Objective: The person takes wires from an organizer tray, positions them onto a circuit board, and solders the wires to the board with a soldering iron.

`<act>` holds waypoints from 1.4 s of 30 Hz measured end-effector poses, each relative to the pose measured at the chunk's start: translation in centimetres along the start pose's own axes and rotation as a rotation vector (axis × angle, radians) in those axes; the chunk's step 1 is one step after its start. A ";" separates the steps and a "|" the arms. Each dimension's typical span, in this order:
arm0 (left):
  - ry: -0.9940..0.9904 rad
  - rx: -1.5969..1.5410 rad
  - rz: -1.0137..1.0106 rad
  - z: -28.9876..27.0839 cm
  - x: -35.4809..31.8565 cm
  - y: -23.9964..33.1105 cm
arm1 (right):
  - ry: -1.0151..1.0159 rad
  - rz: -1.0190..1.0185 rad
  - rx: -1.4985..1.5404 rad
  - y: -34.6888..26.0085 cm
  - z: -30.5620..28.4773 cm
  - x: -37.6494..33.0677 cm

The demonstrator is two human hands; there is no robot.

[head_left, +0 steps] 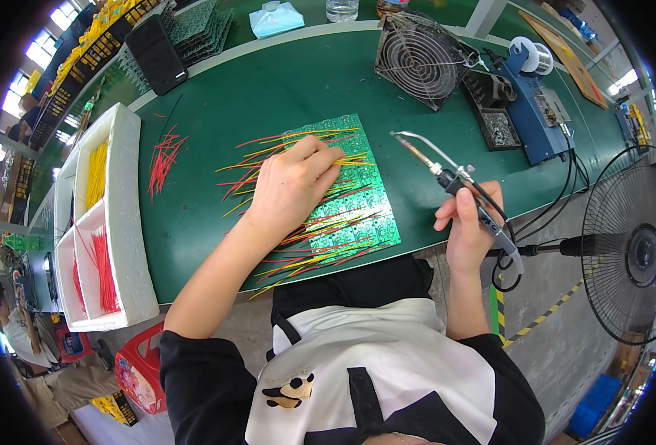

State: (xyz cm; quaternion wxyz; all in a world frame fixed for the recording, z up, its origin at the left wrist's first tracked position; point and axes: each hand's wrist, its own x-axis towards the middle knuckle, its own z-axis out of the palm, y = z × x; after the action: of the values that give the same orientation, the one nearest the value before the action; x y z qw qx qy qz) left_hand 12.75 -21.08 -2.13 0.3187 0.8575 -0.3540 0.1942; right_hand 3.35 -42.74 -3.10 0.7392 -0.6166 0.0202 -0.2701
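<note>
A green circuit board panel [376, 194] lies on the green table, with many red and yellow wires [306, 258] across it, their ends reaching past its left edge. Over the panel's upper part rests my left hand [298, 174], its fingers closed and bent down among the wires; what the fingertips hold is hidden. To the right of the panel, my right hand [472, 222] grips a soldering iron [458, 182] with a thin curved metal tube along it. The iron's tip points up and left, apart from the board.
A white foam box [139, 252] with yellow and red wires stands at the left, beside loose red wires [166, 159]. Behind sit a small fan [421, 63] and a blue soldering station [532, 111] with trailing cables. A standing fan [639, 248] is at the right.
</note>
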 end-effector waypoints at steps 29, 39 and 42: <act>-0.021 0.213 0.141 -0.1 -0.8 1.8 | 0.248 0.075 0.063 -0.1 -0.2 2.1; 0.028 -0.022 -0.072 -0.6 0.6 0.7 | 0.264 0.058 0.067 -0.1 0.3 1.8; 0.077 -0.152 -0.153 -0.5 0.2 0.0 | 0.248 0.046 0.072 0.0 0.4 1.6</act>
State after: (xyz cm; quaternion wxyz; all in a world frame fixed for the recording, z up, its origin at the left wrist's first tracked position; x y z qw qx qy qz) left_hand 12.87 -20.82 -1.61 0.4103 0.8472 -0.2889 0.1748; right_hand 4.80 -43.08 -2.49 0.7587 -0.5510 0.1158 -0.3277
